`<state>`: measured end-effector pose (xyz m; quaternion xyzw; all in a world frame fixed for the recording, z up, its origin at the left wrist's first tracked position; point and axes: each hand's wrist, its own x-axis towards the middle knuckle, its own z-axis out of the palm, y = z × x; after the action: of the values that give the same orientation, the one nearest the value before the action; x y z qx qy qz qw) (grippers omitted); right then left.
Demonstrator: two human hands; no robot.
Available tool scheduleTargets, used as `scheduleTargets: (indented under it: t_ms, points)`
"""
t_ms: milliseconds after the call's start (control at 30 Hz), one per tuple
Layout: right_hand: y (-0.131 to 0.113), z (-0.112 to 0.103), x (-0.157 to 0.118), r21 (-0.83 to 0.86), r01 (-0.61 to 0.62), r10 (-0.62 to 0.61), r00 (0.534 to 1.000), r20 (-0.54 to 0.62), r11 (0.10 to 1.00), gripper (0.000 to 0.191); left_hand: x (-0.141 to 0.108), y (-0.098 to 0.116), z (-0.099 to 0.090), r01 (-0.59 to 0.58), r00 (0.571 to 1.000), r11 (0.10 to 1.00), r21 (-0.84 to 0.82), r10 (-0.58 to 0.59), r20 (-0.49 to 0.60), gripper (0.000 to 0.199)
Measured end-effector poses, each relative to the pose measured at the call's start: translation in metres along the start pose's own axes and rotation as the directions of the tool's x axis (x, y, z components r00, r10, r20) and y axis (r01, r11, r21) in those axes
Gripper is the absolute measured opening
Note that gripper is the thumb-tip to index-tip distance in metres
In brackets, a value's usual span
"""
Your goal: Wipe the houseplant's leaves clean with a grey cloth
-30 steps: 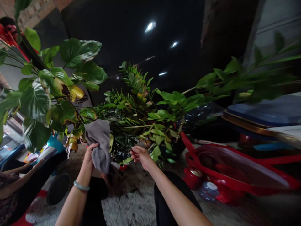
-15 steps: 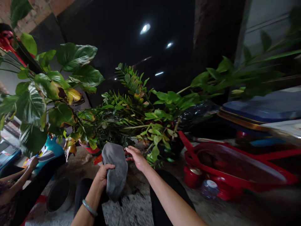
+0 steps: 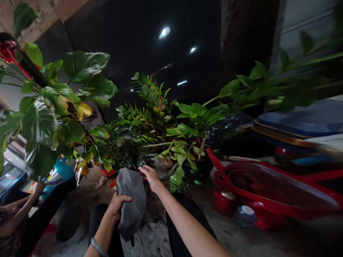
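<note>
A soft grey cloth piece [image 3: 132, 205], long and rounded with a dark strip poking out at its lower end, hangs upright between my knees. My left hand [image 3: 119, 206] grips its left side, the thumb lying across the front and the other fingers hidden behind. At the cloth's upper right edge is my right hand [image 3: 152, 177], its fingers drawn together close to the fabric. Whatever is pinched in those fingertips is too small to make out.
Leafy potted plants [image 3: 150, 128] spread in front of me. On the right stand a red basket [image 3: 270, 192], a clear jar with a white lid [image 3: 245, 216] and a red container [image 3: 224, 201]. A dark bucket [image 3: 70, 225] is at left, beside another person's arm [image 3: 24, 210].
The grey cloth has dropped slightly with my left hand still on it. My right fingertips have shifted a little left, over the cloth's top right edge.
</note>
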<state>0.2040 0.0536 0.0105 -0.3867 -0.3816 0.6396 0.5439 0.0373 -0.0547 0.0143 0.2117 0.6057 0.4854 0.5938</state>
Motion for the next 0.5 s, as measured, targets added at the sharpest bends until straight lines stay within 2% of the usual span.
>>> scheduleTargets:
  t_ms: [100, 233, 333, 433, 500]
  points:
    - [0.001, 0.008, 0.002, -0.025, 0.029, -0.029, 1.0, 0.006, 0.999, 0.03, -0.005, 0.003, 0.001, -0.057, 0.998, 0.997, 0.056, 0.058, -0.015, 0.041]
    - [-0.002, 0.016, 0.009, -0.043, 0.114, -0.116, 0.993, -0.025, 0.992, 0.034, -0.007, 0.005, 0.007, -0.057, 0.998, 0.997, 0.057, 0.056, 0.012, 0.038]
    - [-0.004, 0.02, 0.012, -0.043, 0.15, -0.149, 0.989, 0.012, 0.988, 0.032, -0.007, 0.004, 0.009, -0.045, 0.999, 0.996, 0.071, 0.044, 0.012, 0.038]
    - [-0.001, 0.021, 0.013, -0.052, 0.126, -0.123, 0.991, 0.054, 0.991, 0.029, -0.015, 0.008, -0.001, -0.021, 1.0, 0.997, 0.081, 0.019, 0.021, 0.04]
    - [0.003, 0.017, 0.015, -0.055, 0.086, -0.084, 0.996, 0.037, 0.995, 0.03, -0.027, 0.02, -0.016, 0.042, 0.999, 0.999, 0.023, -0.043, 0.033, 0.041]
